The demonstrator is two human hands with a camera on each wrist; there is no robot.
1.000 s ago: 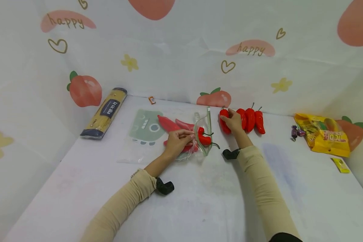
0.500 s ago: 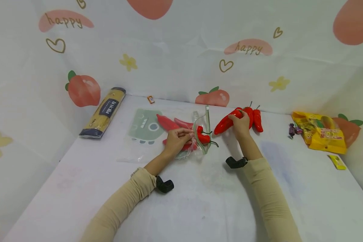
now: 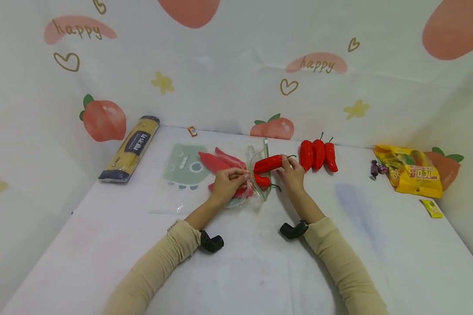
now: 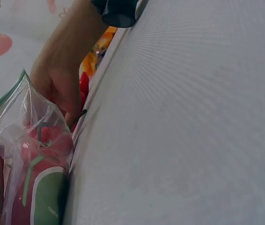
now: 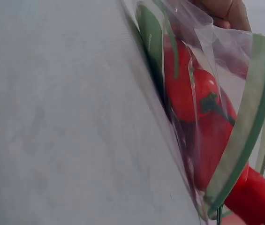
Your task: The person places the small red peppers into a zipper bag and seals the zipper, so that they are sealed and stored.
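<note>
held pepper: the long, glossy red pepper with a thin dark stem (image 3: 268,163) lies with its tip end in the mouth of the limp, clear plastic bag with a green print (image 3: 187,164), its stem end sticking out to the right.
handling: it looks light, firm and slick; the best hold is probably on the body just below the stem, as the stem itself may be weak. the bag's film looks thin and apt to fold.
right hand: the right hand (image 3: 293,176) pinches the pepper near its stem end.
left hand: the left hand (image 3: 229,181) pinches the film behind the green-edged mouth; the two hands are apart, either side of it.
bagged peppers: several red peppers (image 3: 213,162) lie inside, one stem poking past the rim.
pepper row: three glossy red peppers (image 3: 318,155) lie side by side, right of the right hand.
change: half a second ago the held pepper was over by the row; it is now at the bag, while the left hand keeps its place.
far left: a long pack of yellow pasta (image 3: 132,148).
far right: a crumpled yellow snack bag (image 3: 418,175).
</note>
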